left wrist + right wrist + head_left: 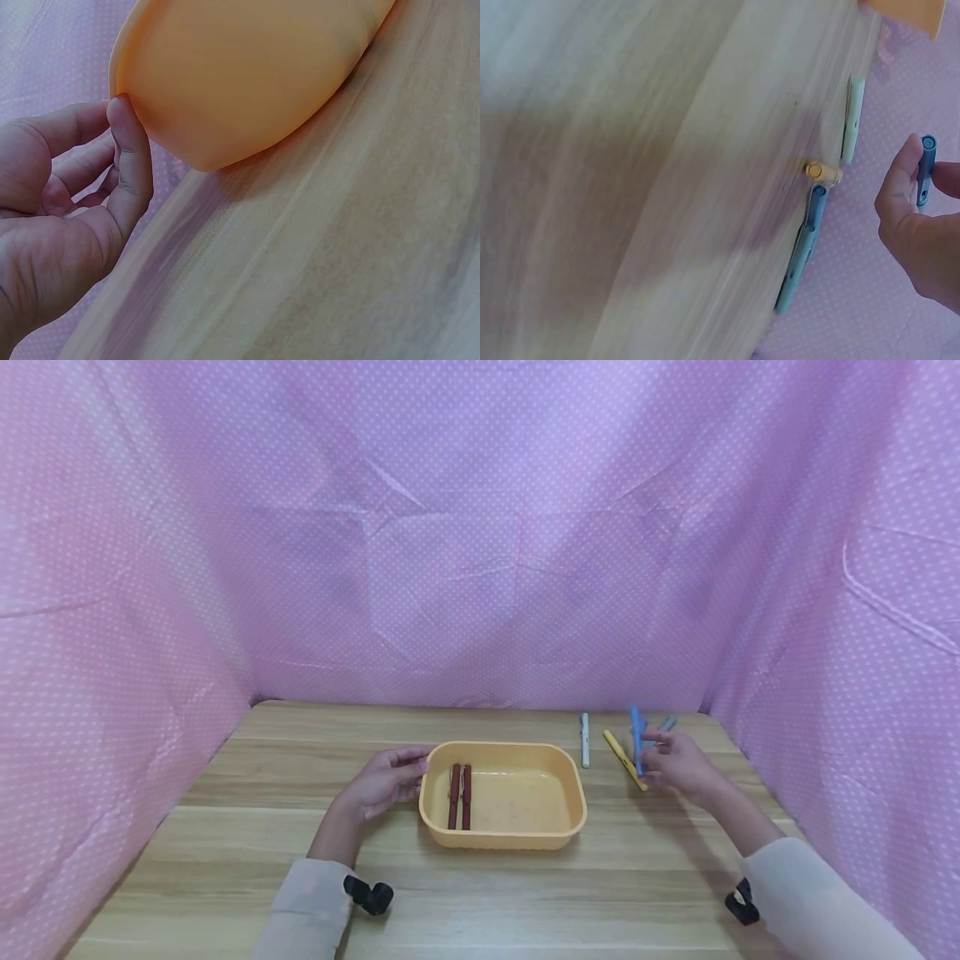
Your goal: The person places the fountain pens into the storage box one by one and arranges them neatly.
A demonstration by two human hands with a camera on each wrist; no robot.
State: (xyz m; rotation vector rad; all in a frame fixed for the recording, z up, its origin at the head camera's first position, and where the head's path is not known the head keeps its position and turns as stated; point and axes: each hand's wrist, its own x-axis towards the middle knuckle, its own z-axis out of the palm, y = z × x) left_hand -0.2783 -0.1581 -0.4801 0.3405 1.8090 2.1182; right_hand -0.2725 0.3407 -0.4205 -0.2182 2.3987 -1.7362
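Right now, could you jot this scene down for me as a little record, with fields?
Container: one yellow tray on a wooden table
In the tray: two dark red pens, side by side at the left end
Left hand: touching the tray's left rim
Right hand: pinching a blue pen, right of the tray
Loose on the table: pale pen, yellow pen, second blue pen, green pen
Backdrop: pink-purple dotted cloth
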